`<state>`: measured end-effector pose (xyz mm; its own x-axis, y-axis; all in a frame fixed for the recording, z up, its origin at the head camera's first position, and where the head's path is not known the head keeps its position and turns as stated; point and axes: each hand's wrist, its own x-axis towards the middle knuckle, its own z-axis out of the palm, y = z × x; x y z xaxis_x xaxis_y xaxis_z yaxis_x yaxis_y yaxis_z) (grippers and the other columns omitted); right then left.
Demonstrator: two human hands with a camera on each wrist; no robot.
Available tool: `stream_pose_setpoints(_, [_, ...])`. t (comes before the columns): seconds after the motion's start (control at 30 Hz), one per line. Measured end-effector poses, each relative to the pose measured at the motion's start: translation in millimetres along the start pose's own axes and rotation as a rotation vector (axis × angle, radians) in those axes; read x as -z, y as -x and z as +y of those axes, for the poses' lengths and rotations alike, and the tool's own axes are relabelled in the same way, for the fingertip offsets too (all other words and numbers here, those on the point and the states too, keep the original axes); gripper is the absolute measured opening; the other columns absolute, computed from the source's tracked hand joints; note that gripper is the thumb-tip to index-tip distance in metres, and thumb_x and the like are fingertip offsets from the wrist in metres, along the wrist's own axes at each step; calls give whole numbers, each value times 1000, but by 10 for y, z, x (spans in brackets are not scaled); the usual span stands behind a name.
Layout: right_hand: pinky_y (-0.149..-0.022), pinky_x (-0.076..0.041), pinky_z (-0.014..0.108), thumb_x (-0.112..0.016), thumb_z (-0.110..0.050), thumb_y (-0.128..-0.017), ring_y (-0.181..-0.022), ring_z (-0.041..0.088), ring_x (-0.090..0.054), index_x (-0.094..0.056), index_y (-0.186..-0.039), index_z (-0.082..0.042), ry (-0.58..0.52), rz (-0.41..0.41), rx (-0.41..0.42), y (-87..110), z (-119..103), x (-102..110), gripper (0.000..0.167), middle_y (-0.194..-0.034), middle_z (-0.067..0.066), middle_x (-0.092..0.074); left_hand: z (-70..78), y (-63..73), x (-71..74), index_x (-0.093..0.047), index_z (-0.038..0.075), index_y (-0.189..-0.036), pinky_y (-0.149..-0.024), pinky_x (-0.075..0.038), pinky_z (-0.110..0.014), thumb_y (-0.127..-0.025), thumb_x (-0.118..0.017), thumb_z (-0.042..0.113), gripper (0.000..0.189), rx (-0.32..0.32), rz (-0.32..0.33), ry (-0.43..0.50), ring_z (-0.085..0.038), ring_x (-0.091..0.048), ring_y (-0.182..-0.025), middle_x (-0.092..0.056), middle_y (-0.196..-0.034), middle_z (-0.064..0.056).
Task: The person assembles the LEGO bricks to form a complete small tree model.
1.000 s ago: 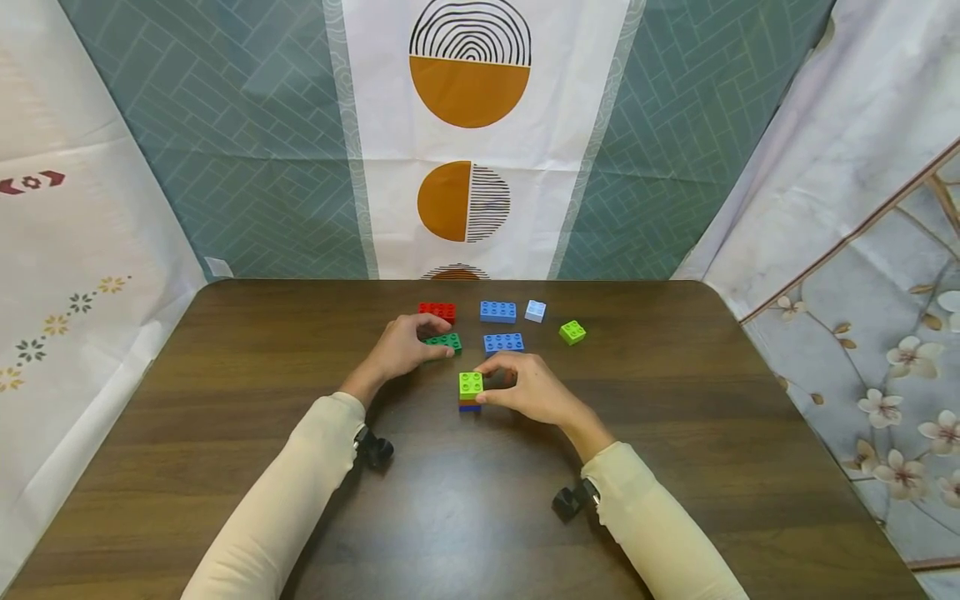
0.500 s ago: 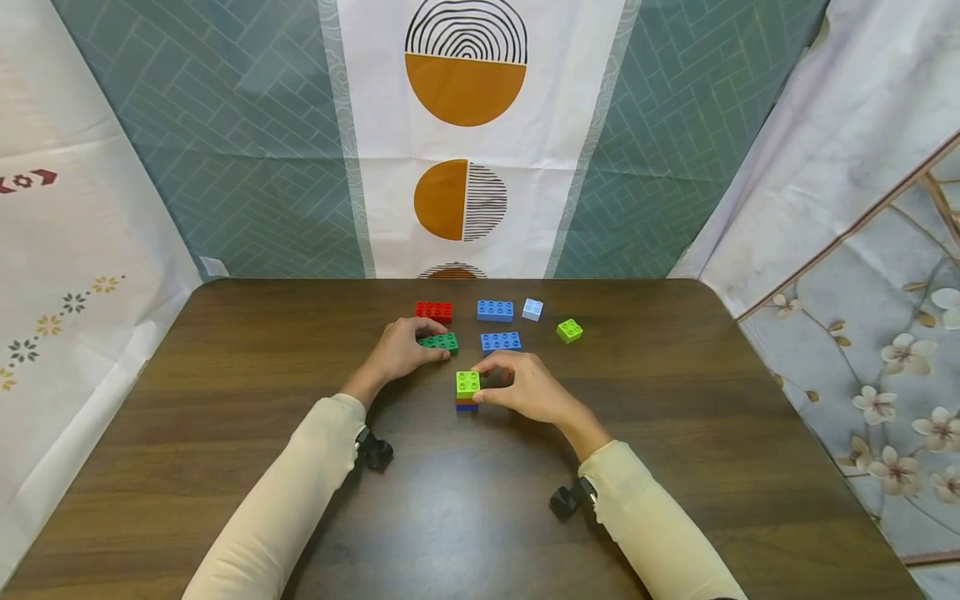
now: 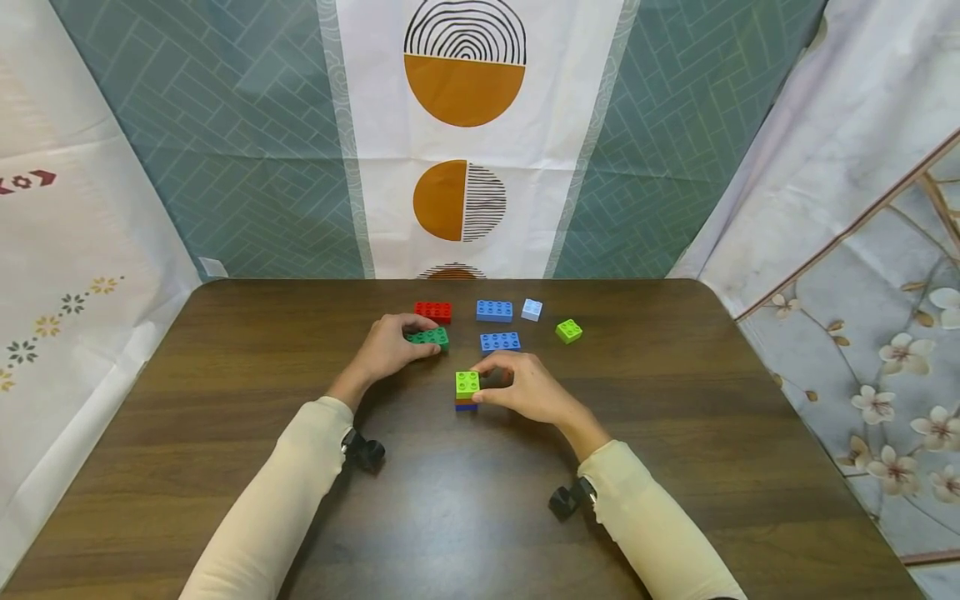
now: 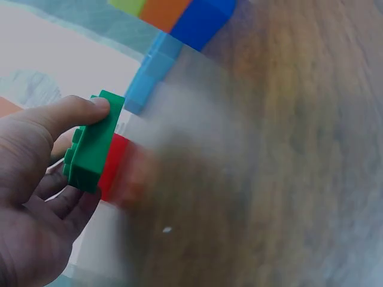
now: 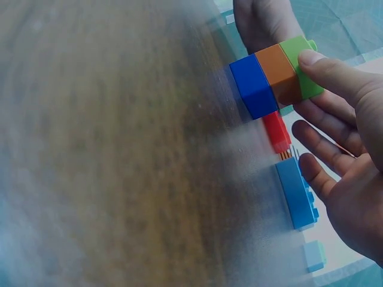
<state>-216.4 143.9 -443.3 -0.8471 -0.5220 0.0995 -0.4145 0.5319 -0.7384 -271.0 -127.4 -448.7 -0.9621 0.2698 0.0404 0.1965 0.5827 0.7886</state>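
Brown tabletop [image 3: 465, 533] underlies both hands [image 3: 384, 347] [image 3: 528, 388], left pinching a perhaps lifted green brick [image 4: 96, 144], right a three-brick stack [image 5: 275, 76].

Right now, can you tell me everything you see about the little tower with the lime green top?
The tower is three plastic-looking bricks stacked in line: a blue brick at the bottom, an orange-brown brick in the middle and a lime brick with four round studs on top. It stands upright, seemingly on the dark brown table. The right hand pinches it near the top, thumb on the lime brick.
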Motion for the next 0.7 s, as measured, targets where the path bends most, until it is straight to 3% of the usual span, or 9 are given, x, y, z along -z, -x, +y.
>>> stream_pose_setpoints(0.27, [-77, -49, 28, -85, -28, -86, -93, 22, -59, -75, -118, -17, 1, -2, 2, 5, 1, -6, 35, -111, -3, -73, 142, 155, 123, -72, 13, -125, -93, -55, -44, -89, -82, 26, 39, -51, -17, 22, -30, -62, -106, -70, -123, -10])
stream_pose_setpoints(0.5, [-79, -49, 29, -85, -27, -86, -96, 22, -59, -75, -119, -18, -12, -12, -2, 4, -3, 0, 35, -112, -3, -73, 270, 312, 133, -73, 15, -123, -90, -55, -38, -88, -83, 24, 38, -139, -57, 30, -25, -63, -102, -72, -120, -6])
stream_pose_setpoints(0.7, [-80, -50, 30, -85, -27, -87, -97, 22, -60, -75, -119, -17, -11, -16, 4, 2, 0, 4, 35, -113, -2, -73, 374, 421, 137, -74, 14, -120, -83, -56, -36, -87, -83, 21, 35, -176, -67, 61, -26, -63, -96, -72, -118, -6])
